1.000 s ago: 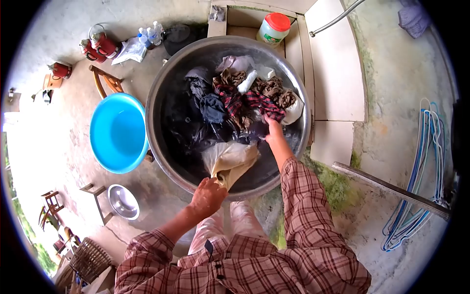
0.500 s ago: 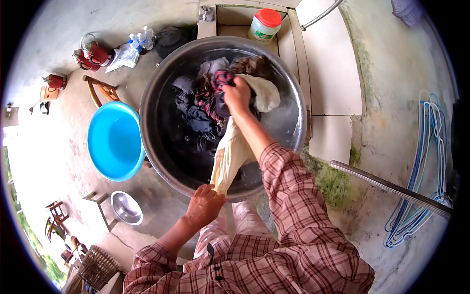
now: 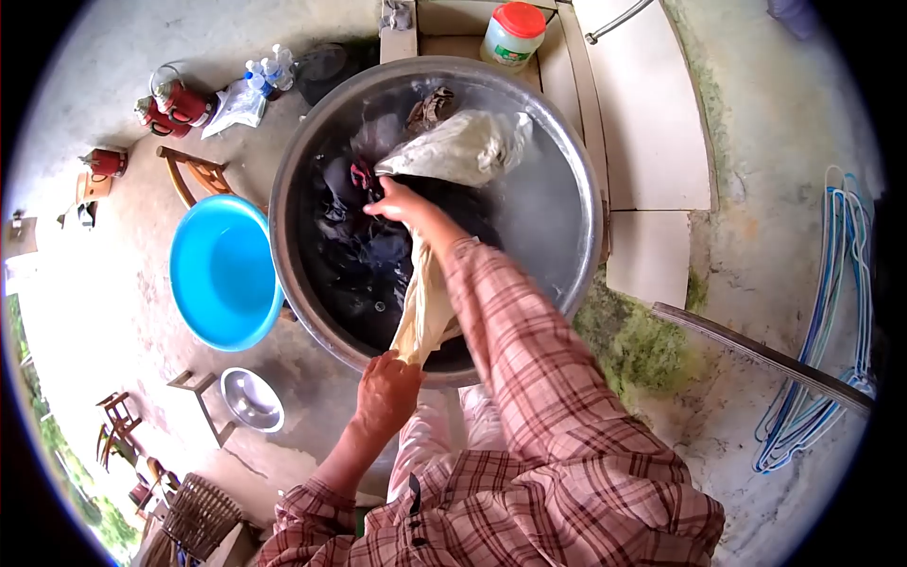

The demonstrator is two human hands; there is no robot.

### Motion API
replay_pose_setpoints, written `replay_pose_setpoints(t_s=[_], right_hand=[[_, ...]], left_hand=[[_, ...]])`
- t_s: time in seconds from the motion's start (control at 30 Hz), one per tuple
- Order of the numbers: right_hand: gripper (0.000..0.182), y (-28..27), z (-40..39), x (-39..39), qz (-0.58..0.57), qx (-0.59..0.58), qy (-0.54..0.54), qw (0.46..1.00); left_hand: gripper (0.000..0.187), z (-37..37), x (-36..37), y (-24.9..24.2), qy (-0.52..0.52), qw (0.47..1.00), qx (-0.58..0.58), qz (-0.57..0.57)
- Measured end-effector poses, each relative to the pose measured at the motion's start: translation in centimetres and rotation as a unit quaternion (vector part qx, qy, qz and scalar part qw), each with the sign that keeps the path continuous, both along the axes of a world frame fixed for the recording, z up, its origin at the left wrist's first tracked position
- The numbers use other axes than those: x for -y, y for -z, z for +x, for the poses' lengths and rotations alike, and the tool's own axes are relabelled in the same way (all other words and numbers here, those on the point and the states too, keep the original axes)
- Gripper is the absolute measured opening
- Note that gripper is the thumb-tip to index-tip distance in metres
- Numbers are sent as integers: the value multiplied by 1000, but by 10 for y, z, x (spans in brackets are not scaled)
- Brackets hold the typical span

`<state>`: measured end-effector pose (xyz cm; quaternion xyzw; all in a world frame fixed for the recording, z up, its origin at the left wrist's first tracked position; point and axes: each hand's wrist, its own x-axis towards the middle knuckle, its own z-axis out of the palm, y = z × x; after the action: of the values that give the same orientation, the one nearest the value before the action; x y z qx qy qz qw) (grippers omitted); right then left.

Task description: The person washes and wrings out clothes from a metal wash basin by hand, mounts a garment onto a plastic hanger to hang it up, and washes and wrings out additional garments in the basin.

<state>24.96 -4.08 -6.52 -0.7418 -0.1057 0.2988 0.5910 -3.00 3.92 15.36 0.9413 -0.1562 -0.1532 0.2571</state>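
Observation:
A large metal basin (image 3: 590,227) holds water and soaking clothes. My left hand (image 3: 389,380) is closed on the lower end of a cream cloth (image 3: 422,307) at the near rim. Over the middle of the basin, my right hand (image 3: 404,203) reaches across the cloth with thumb and fingers apart, beside dark clothes (image 3: 364,241) and a small red-patterned piece (image 3: 360,174). Whitish fabric (image 3: 458,149) bulges above the water just beyond that hand. A brown cloth (image 3: 431,110) lies near the far side.
Left of the basin are a blue tub (image 3: 222,274), a small metal bowl (image 3: 252,400) and a wooden chair (image 3: 194,170). A red-lidded jar (image 3: 513,36) stands behind. Hangers (image 3: 836,283) and a metal bar (image 3: 756,354) are at right. Red flasks (image 3: 184,102) stand far left.
My right hand has moved left and nearer, and has let go of the red-and-dark clothing. The whitish fabric has spread leftward and puffed up. My left hand keeps its hold on the cream cloth.

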Motion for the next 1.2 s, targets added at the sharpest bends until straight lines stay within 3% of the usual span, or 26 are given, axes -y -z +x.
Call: replay_pose_setpoints(t_s=[0.03, 0.07, 0.1, 0.13, 0.2, 0.27, 0.3, 0.33, 0.4, 0.47, 0.53, 0.6, 0.7, 0.8, 0.93, 1.07, 1.17, 1.2], right_hand=[[64, -13, 1, 8, 36, -13, 64, 997], [57, -26, 2, 25, -107, 132, 9, 985], [51, -77, -9, 38, -133, -13, 22, 991], [42, -79, -30, 48, -180, 177, 127, 959], [25, -96, -61, 84, -92, 320, 289, 898], [38, -87, -100, 133, -320, 364, 238, 842], [52, -79, -122, 149, -399, 279, 233, 842], [67, -53, -150, 162, -512, 246, 217, 794], [78, -34, -178, 185, -393, 163, 204, 882], [79, -62, -177, 176, -388, -64, 225, 891], [78, -58, -180, 162, -370, -159, 256, 879], [75, 4, -186, 145, -351, -120, 310, 876], [66, 66, -180, 123, -77, -164, 474, 861], [49, -69, -156, 80, -98, -225, 449, 859], [45, -66, -156, 27, 231, -226, 444, 836], [42, -109, -156, -19, 343, -278, 425, 790], [43, -107, -161, -41, 392, -294, 376, 786], [44, -92, -161, -48, 329, -279, 379, 819]], left_hand=[[8, 1, -3, 0, -1, 1000, 1, 0], [8, 1, -6, 0, -3, 1000, 0, -2], [8, 1, -11, 0, -9, 1000, 7, -5], [8, 3, -16, 1, -14, 1000, 12, -8], [8, 2, -19, 2, -22, 999, 16, -16], [11, 1, -21, 5, -26, 999, 20, -23], [11, 3, -21, 3, -21, 999, 35, -29], [11, 5, -20, 1, -24, 999, 27, -27], [11, 8, -18, -6, -27, 999, 12, -20], [12, 12, -19, -12, -42, 999, 4, -14], [13, 17, -20, -20, -69, 998, -4, -5], [14, 22, -23, -31, -108, 994, -6, 9], [12, 25, -27, -50, -185, 980, 20, -76], [12, 27, -29, -75, -246, 960, 45, -126], [8, 32, -32, -111, -311, 932, 88, -164], [13, 35, -36, -126, -313, 931, 100, -158], [7, 34, -32, -129, -310, 930, 121, -155], [7, 34, -33, -129, -309, 931, 123, -151]])
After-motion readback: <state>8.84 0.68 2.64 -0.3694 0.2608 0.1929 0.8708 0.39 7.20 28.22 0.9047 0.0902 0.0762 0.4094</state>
